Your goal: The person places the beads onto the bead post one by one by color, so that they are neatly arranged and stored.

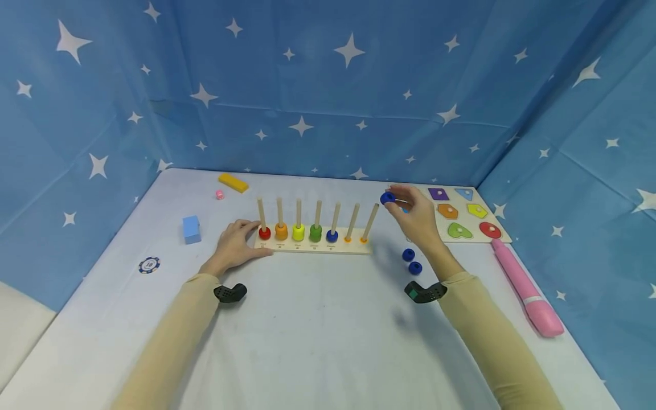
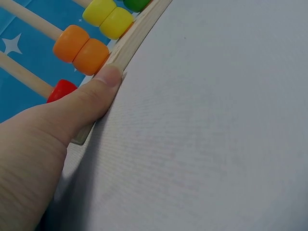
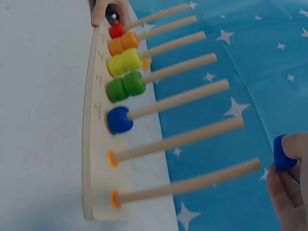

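Note:
A wooden peg board (image 1: 353, 248) with several upright pegs stands mid-table. My left hand (image 1: 236, 245) grips its left end, thumb along the front edge (image 2: 130, 50), other fingers at the back. From the left, the pegs carry one red bead (image 1: 264, 233), two orange beads (image 2: 90, 57), two yellow beads (image 3: 124, 61), two green beads (image 3: 126, 86) and one blue bead (image 3: 119, 120). The two rightmost pegs (image 3: 187, 138) are bare. Right of the board, my right hand (image 1: 419, 216) pinches another blue bead (image 1: 387, 197) in the air, near the last peg's top.
Two loose blue beads (image 1: 412, 262) lie below my right hand. A shape puzzle board (image 1: 471, 228) and a pink folded umbrella (image 1: 528, 287) are at the right. Leftward lie a blue block (image 1: 192, 230), a poker chip (image 1: 149, 265), a small pink object (image 1: 220, 195) and a yellow block (image 1: 233, 183).

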Tool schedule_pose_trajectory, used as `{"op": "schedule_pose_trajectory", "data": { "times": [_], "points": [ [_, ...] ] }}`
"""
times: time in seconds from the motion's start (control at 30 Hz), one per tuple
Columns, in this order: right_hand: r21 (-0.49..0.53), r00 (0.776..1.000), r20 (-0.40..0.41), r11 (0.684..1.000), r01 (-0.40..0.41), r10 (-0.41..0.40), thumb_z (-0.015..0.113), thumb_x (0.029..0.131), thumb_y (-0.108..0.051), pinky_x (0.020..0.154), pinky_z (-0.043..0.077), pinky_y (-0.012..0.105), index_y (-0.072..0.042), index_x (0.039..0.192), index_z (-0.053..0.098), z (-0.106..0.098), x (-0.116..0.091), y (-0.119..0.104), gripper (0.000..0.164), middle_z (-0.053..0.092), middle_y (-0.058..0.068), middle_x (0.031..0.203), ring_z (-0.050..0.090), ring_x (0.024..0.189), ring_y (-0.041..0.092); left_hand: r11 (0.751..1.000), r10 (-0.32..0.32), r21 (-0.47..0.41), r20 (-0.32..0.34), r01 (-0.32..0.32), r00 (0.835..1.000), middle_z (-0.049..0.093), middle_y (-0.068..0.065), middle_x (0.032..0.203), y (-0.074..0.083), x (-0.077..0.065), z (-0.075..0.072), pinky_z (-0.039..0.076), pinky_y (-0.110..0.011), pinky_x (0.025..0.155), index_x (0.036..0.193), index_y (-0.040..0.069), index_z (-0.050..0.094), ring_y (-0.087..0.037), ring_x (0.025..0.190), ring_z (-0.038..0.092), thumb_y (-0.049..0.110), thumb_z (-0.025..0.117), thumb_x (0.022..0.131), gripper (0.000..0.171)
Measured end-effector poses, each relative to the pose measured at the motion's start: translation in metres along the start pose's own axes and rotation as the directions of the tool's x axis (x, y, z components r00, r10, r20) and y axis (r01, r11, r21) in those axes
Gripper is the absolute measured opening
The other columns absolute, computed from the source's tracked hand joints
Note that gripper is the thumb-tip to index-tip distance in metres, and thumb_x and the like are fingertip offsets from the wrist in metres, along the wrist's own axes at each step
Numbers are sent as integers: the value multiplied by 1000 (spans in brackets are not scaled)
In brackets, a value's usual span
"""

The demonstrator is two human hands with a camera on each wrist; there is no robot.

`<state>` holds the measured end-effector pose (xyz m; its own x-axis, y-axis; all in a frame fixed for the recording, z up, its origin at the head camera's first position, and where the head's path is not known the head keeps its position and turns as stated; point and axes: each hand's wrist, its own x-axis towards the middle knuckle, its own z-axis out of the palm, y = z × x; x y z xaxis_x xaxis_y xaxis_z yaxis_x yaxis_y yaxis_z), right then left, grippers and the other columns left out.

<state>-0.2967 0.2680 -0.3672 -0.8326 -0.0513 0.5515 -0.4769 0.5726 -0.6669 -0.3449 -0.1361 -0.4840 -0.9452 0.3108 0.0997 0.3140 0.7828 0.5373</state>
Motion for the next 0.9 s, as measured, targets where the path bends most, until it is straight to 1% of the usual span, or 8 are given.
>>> {"op": "schedule_pose_trajectory", "data": {
  "times": [0.1, 0.23, 0.33, 0.4, 0.5, 0.63, 0.77, 0.9],
  "points": [
    [25, 1000, 13, 999, 20, -20, 63, 89, 0, 91, 47, 37, 6, 121, 53, 12, 6, -9, 34, 61, 18, 116, 60, 107, 28, 1000, 5, 2, -3, -5, 1000, 38, -18, 134, 1, 1, 0, 28, -53, 100, 143, 9, 40, -35, 118, 35, 65, 72, 68, 99],
    [69, 998, 42, 997, 43, -46, 63, 87, 4, 91, 47, 41, 8, 120, 53, 29, 12, -20, 35, 60, 22, 116, 60, 105, 33, 1000, 2, 0, -2, -2, 1000, 39, -18, 134, 1, 1, 0, 29, -53, 99, 143, 9, 40, -34, 117, 35, 65, 72, 68, 99],
    [69, 994, 86, 996, 55, -61, 65, 88, 0, 90, 47, 36, 5, 121, 54, 41, 14, -27, 35, 60, 18, 116, 61, 105, 28, 1000, -2, -3, 3, 2, 1000, 38, -18, 135, 1, 1, 0, 28, -53, 99, 143, 9, 40, -35, 118, 35, 65, 72, 68, 99],
    [47, 990, 117, 997, 68, -73, 66, 87, -3, 89, 48, 33, 2, 120, 55, 47, 16, -30, 35, 61, 15, 116, 61, 104, 24, 1000, -2, -4, 3, 2, 1000, 37, -19, 135, 1, 1, 0, 28, -54, 100, 143, 9, 40, -35, 119, 35, 65, 72, 68, 100],
    [20, 986, 136, 996, 90, -92, 67, 87, -4, 88, 49, 31, 1, 120, 55, 56, 19, -31, 35, 62, 13, 113, 61, 102, 22, 1000, 3, 0, -1, -3, 1000, 38, -19, 135, 2, 1, 1, 28, -53, 100, 143, 9, 40, -35, 120, 35, 65, 72, 68, 99],
    [-15, 983, 161, 995, 96, -92, 67, 88, -5, 87, 49, 31, 0, 119, 56, 63, 22, -34, 34, 65, 12, 110, 62, 99, 21, 1000, 0, -4, 0, 0, 1000, 38, -18, 135, 3, 1, 0, 28, -53, 100, 143, 9, 40, -34, 119, 35, 62, 73, 69, 97],
    [-58, 979, 185, 994, 92, -79, 67, 87, -8, 84, 50, 32, -2, 119, 56, 68, 24, -35, 34, 66, 10, 108, 63, 98, 20, 1000, -5, -5, 7, 5, 1000, 38, -18, 135, 4, 0, 0, 28, -53, 100, 143, 9, 40, -34, 119, 35, 60, 74, 70, 96],
    [-65, 976, 199, 993, 103, -89, 67, 87, -7, 82, 51, 32, -2, 119, 56, 71, 26, -36, 34, 66, 11, 108, 64, 96, 20, 1000, -4, -5, 2, 4, 1000, 38, -18, 134, 2, 0, -1, 28, -53, 100, 143, 9, 40, -34, 118, 35, 61, 74, 70, 96]
  ]
}}
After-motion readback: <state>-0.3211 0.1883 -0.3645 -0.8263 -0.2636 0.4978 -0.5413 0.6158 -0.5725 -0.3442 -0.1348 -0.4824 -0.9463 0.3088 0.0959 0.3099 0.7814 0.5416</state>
